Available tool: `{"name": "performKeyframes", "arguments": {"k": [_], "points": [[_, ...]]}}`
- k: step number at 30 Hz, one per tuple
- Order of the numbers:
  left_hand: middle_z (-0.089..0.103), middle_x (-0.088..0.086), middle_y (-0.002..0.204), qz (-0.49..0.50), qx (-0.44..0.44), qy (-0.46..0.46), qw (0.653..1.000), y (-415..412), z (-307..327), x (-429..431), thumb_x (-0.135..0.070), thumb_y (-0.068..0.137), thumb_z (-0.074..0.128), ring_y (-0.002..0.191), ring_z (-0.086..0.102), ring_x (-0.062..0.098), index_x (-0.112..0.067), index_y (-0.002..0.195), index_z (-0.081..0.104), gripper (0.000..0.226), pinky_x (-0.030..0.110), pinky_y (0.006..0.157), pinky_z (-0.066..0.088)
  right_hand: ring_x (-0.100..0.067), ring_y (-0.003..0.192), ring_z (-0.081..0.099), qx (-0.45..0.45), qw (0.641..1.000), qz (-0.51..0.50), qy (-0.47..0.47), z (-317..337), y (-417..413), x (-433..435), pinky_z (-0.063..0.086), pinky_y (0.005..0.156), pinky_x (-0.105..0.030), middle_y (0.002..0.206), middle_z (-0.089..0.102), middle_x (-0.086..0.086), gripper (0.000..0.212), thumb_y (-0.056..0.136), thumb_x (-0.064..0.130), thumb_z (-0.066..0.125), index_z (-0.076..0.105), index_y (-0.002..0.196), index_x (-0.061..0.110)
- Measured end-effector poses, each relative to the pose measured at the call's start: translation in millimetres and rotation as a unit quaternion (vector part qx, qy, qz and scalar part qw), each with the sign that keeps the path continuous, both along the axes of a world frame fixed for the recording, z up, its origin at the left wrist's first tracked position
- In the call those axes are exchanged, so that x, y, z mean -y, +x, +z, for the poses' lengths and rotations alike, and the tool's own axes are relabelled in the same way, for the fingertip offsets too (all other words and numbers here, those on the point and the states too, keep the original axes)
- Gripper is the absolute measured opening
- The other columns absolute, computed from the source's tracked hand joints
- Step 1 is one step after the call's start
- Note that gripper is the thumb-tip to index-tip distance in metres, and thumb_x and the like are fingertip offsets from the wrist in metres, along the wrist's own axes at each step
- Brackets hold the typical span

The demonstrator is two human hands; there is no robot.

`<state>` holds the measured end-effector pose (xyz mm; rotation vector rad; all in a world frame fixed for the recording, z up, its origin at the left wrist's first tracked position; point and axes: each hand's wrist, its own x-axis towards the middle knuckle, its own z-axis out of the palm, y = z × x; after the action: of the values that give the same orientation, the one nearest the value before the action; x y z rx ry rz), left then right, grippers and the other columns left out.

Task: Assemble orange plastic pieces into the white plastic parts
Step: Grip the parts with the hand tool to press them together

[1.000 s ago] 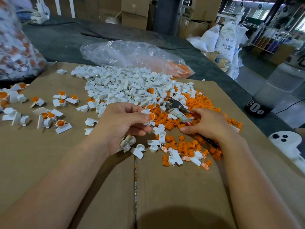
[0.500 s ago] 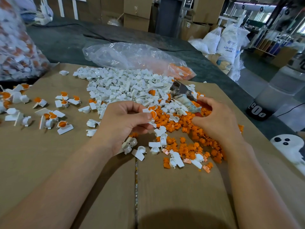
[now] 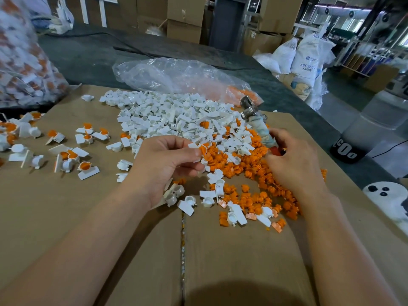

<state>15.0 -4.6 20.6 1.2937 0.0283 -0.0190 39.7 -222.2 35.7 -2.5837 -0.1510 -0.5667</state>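
Note:
My left hand pinches a white plastic part with an orange piece in it between thumb and fingers, just above the cardboard. My right hand grips a small metal-headed hammer by its wrapped handle, the head raised and pointing up and to the left. A big heap of white parts lies beyond the hands. A spread of loose orange pieces lies between and under the hands.
Several assembled white-and-orange parts are scattered at the left on the cardboard sheet. A clear plastic bag lies behind the heap, and a full bag of parts stands far left. A dark container stands off the right edge.
My right hand has lifted the hammer off the orange pile and tipped its head upward. My left hand has kept its pinch on the part and barely moved.

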Motion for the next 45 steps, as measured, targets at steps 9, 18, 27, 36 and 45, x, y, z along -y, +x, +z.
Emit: {"name": "performKeyframes", "arguments": {"k": [9, 18, 27, 36, 45], "points": [[0.063, 0.006, 0.053, 0.002, -0.012, -0.032, 0.999, 2, -1, -1, 0.004, 0.071, 0.067, 0.051, 0.065, 0.017, -0.001, 0.071, 0.058, 0.010, 0.018, 0.043, 0.049, 0.001, 0.078, 0.043, 0.011, 1.000, 0.022, -0.019, 0, -3, -6, 0.031, 0.063, 0.004, 0.088, 0.048, 0.018, 0.035, 0.082, 0.015, 0.066, 0.059, 0.116, 0.018], [0.063, 0.002, 0.053, 0.041, 0.020, -0.050, 0.998, 3, -1, 1, 0.003, 0.078, 0.065, 0.050, 0.065, 0.014, -0.007, 0.068, 0.056, 0.017, 0.018, 0.042, 0.049, -0.001, 0.087, 0.047, -0.026, 0.993, 0.112, -0.033, 1, -14, -24, 0.037, 0.075, -0.005, 0.093, 0.054, 0.013, 0.042, 0.072, 0.007, 0.065, 0.062, 0.113, 0.017], [0.063, -0.002, 0.055, 0.076, 0.079, -0.038, 0.993, 1, -1, 6, 0.003, 0.079, 0.063, 0.049, 0.064, 0.011, -0.009, 0.071, 0.058, 0.015, 0.016, 0.040, 0.045, -0.010, 0.092, 0.049, -0.063, 0.984, 0.155, -0.066, -4, -14, -30, 0.039, 0.078, -0.022, 0.097, 0.054, 0.008, 0.038, 0.075, 0.012, 0.062, 0.058, 0.113, 0.016], [0.063, -0.002, 0.055, 0.083, 0.087, -0.036, 0.992, 2, -2, 6, 0.005, 0.080, 0.061, 0.049, 0.064, 0.011, -0.009, 0.071, 0.058, 0.017, 0.016, 0.039, 0.044, -0.016, 0.089, 0.052, -0.087, 0.978, 0.177, -0.072, -4, -14, -31, 0.045, 0.079, -0.038, 0.097, 0.062, -0.002, 0.031, 0.077, 0.014, 0.062, 0.060, 0.107, 0.019], [0.063, -0.002, 0.052, 0.079, 0.082, -0.035, 0.993, 4, -5, 5, 0.007, 0.078, 0.060, 0.050, 0.064, 0.011, -0.006, 0.072, 0.057, 0.015, 0.017, 0.043, 0.049, -0.012, 0.066, 0.050, -0.095, 0.976, 0.195, -0.029, -7, -16, -32, 0.037, 0.054, -0.024, 0.065, 0.057, 0.007, 0.017, 0.076, 0.010, 0.062, 0.064, 0.091, 0.018]]}}
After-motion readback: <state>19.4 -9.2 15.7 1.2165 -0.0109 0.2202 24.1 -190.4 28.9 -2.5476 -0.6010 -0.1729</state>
